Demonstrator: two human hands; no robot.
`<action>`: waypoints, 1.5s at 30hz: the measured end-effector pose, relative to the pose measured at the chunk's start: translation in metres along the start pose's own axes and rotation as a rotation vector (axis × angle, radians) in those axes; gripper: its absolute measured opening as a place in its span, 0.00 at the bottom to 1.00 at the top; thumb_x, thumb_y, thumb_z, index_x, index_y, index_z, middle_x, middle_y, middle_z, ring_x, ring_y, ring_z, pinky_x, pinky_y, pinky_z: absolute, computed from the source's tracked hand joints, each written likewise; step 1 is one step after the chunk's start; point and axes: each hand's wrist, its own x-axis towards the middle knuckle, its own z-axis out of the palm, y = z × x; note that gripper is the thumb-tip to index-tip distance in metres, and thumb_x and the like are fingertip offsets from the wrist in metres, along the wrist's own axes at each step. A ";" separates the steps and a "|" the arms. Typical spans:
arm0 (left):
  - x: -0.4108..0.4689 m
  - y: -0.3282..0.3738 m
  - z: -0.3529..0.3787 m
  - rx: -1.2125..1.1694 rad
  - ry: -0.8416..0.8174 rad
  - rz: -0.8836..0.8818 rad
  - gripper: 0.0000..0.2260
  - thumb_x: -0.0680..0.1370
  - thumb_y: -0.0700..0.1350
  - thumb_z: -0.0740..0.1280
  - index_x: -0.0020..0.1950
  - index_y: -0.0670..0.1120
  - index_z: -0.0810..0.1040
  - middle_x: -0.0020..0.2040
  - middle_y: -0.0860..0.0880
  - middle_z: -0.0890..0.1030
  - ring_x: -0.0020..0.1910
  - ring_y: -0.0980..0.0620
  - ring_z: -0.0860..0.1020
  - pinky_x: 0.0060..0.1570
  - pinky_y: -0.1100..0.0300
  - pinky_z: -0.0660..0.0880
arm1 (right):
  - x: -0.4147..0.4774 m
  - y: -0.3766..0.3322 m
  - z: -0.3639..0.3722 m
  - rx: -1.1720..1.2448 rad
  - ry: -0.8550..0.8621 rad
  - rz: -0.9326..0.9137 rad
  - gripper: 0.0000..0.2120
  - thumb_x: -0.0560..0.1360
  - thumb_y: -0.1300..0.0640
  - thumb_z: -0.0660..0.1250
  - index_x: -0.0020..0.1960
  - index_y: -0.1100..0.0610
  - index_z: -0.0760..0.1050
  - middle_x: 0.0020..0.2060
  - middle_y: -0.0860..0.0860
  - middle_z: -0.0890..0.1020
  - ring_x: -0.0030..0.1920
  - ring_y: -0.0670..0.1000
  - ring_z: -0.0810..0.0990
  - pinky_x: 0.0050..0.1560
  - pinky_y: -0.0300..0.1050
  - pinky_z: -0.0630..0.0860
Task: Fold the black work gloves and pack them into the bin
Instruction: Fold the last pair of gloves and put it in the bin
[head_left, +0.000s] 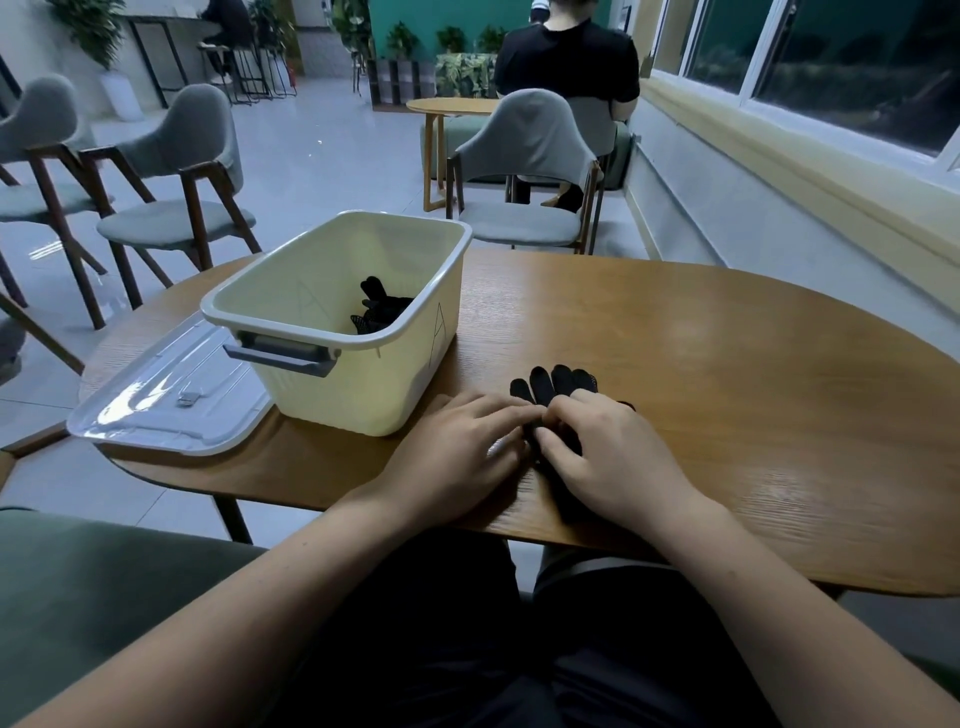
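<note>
On the bench (727, 364) the left hand (457, 447) presses, the right hand (613, 452) pinches the black work glove (553, 382); best flatten the crease firmly

From my station, the bin (363, 395) sits on the left half of the table (727, 364). Its lid (171, 400) lies flat just left of it, with the outer corner past the table's edge. One glove (382, 309) lies inside the bin. A second glove (553, 382) lies right of the bin near the front edge, under the left hand (457, 452) and right hand (613, 452), which sit side by side. A chair (524, 171) stands behind the table.
</note>
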 end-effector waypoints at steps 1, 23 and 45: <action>0.001 0.000 -0.001 0.008 -0.023 -0.006 0.18 0.85 0.57 0.61 0.75 0.61 0.76 0.71 0.64 0.77 0.71 0.59 0.72 0.63 0.51 0.72 | -0.002 0.002 -0.003 0.033 -0.004 -0.007 0.07 0.82 0.47 0.66 0.50 0.49 0.78 0.42 0.44 0.77 0.47 0.50 0.78 0.45 0.49 0.70; 0.014 0.021 -0.002 -0.208 -0.082 0.038 0.19 0.80 0.49 0.70 0.71 0.56 0.77 0.67 0.59 0.80 0.66 0.56 0.78 0.64 0.51 0.76 | -0.025 0.043 -0.013 -0.062 -0.126 -0.065 0.26 0.82 0.39 0.56 0.74 0.48 0.76 0.71 0.45 0.78 0.72 0.48 0.74 0.71 0.47 0.70; 0.001 0.025 0.007 -0.139 -0.119 0.031 0.19 0.81 0.63 0.65 0.67 0.57 0.81 0.69 0.62 0.78 0.68 0.62 0.76 0.67 0.52 0.74 | 0.000 0.052 -0.012 -0.167 -0.176 0.011 0.37 0.82 0.31 0.43 0.82 0.48 0.66 0.82 0.45 0.67 0.82 0.43 0.59 0.83 0.47 0.53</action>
